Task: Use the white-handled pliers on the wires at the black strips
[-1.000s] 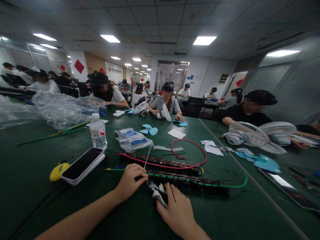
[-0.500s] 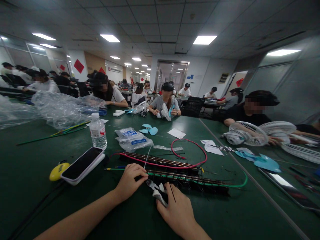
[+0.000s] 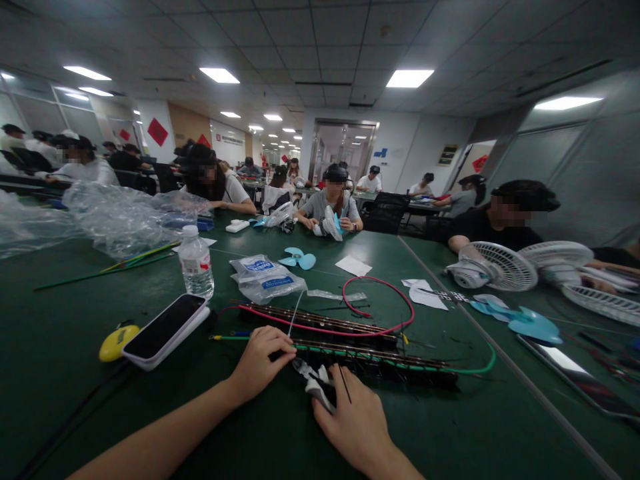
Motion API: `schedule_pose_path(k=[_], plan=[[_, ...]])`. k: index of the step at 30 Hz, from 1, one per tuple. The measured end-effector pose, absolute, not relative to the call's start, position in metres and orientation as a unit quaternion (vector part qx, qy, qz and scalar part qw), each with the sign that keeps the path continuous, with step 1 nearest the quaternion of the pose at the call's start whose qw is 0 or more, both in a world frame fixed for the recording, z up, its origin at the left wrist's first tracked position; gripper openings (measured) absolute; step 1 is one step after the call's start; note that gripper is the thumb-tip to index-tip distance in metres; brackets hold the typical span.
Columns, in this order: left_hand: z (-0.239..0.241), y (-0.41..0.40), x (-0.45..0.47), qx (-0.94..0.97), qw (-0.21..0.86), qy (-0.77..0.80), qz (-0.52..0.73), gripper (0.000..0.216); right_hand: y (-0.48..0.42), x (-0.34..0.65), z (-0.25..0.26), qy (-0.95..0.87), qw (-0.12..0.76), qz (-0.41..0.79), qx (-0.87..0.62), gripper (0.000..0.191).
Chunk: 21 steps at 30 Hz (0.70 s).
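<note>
My left hand (image 3: pixel 263 360) is closed in a pinch at the near edge of a long black rack (image 3: pixel 430 379). From its fingertips rises a thin white cable tie (image 3: pixel 296 313). Along the rack runs a green wire (image 3: pixel 375 358), its left end with a yellow sleeve and a ring terminal. My right hand (image 3: pixel 353 417) is wrapped round the handles of diagonal cutters (image 3: pixel 313 385). The cutter jaws point at the left fingertips, close to the rack. A thin black strip (image 3: pixel 345 385) lies across the right fingers. Behind, a second black rack (image 3: pixel 320 327) carries a red wire (image 3: pixel 411 313).
A phone (image 3: pixel 165 330), a yellow device (image 3: pixel 119 342) and a water bottle (image 3: pixel 196 263) stand at left. Plastic bags (image 3: pixel 267 280) and blue fan blades (image 3: pixel 299 259) lie beyond the racks. Co-workers sit around; fan parts (image 3: pixel 493 267) lie at right.
My two hands, the cutters and the cable tie look the same. Across the table, a co-worker's blue fan blade has shifted toward the white fan.
</note>
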<state>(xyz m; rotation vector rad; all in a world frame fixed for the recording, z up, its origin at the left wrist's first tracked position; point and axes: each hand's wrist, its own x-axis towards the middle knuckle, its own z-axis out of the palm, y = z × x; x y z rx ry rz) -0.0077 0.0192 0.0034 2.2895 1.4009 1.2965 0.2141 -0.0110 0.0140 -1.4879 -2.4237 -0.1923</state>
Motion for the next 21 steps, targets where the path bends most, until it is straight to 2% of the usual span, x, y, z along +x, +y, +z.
schedule_pose_path(k=[14, 21], plan=[[0.0034, 0.0206, -0.0088, 0.762, 0.091, 0.471, 0.435, 0.001, -0.0127, 0.2139, 0.0140, -0.845, 0.138, -0.068, -0.512, 0.048], [0.0034, 0.0211, -0.0095, 0.755, 0.094, 0.478, 0.439, 0.010, -0.0126, 0.2125, 0.0217, -0.838, 0.153, -0.031, -0.523, 0.042]])
